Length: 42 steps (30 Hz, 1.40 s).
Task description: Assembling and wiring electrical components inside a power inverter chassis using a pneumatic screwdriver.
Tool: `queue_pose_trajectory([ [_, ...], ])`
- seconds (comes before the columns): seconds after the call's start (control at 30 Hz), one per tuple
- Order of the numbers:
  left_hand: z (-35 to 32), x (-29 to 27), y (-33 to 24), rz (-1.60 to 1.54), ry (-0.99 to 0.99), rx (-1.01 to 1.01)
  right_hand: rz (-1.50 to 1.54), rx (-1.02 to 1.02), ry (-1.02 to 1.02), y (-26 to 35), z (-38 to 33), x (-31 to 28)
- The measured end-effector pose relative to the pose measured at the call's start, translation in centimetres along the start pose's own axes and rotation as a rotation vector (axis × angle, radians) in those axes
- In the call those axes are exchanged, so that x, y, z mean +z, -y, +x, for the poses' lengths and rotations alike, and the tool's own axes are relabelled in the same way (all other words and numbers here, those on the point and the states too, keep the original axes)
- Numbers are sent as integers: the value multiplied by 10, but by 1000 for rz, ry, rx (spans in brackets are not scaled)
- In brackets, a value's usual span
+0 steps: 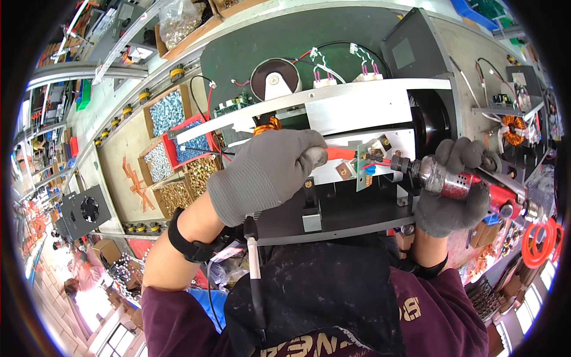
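Observation:
My left hand [267, 172], in a grey glove, is closed with thumb and fingers pinched on a red-sleeved lead [341, 153]. The lead reaches a small upright green circuit board [361, 172] with a blue part on it. My right hand [455, 196], gloved too, wraps round a red and silver power screwdriver [443, 177]. The driver lies sideways, its bit pointing left at the board; whether the bit sits in a screw I cannot make out. Both hands are over an open metal chassis [357, 107] with a dark round fan-like part [431, 119] on its right.
Screw bins [169, 113] stand left of the chassis. Behind it, a copper-brown round coil [275, 79] and white connectors [369, 76] sit on a green mat [238, 53]. A slim black-and-white rod [254, 268] hangs below my left wrist. A red coiled hose [538, 244] is at far right.

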State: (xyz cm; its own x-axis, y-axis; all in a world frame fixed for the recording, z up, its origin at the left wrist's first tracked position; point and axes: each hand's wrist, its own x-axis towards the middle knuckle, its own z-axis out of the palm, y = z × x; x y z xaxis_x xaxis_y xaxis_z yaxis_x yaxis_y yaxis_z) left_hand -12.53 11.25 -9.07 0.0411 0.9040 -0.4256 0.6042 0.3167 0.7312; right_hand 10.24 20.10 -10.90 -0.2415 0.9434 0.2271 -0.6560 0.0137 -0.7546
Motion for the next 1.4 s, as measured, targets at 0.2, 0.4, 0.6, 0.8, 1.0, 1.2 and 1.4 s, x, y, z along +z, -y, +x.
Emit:
queue_pose_trajectory([
  [0.2,14,-5,-8,-242,175,53,-261,-181,148,22,-10,16],
  [0.4,22,3,-8,186,61,113,-437,-224,261,22,-1,20],
  [0.6,31,4,-9,756,-275,455,-580,-84,90,23,-11,22],
  [0.8,45,13,-17,914,-200,273,-761,-133,337,18,15,44],
  [1.0,49,19,-11,832,-286,406,-669,-193,410,12,20,44],
  [1.2,50,16,-13,774,-245,393,-684,-110,291,17,13,41],
  [1.4,38,3,-18,789,-230,412,-776,-75,285,29,8,29],
])
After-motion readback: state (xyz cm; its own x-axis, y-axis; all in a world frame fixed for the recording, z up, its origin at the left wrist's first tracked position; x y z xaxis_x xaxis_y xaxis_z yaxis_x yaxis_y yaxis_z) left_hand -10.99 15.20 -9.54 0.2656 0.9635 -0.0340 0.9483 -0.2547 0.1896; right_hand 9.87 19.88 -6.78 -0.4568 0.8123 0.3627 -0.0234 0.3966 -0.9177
